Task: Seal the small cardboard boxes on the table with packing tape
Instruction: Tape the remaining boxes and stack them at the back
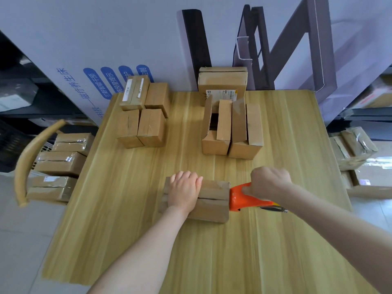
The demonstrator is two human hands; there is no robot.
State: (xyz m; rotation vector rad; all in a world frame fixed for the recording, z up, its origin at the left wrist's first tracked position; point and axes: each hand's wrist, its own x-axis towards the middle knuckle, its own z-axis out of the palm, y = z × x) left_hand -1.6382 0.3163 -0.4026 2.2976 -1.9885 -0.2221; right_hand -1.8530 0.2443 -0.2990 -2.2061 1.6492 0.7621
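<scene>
The box [212, 200] lies on the near middle of the bench [191, 262], flap seam up. It looks light, stiff-walled and apt to slide, so the left hand [184, 193] presses flat on its left half, fingers straight. The right hand [269, 183] grips the orange dispenser [239, 199] at its right end.

Head-worn view, steeply down over table [148, 230]
</scene>
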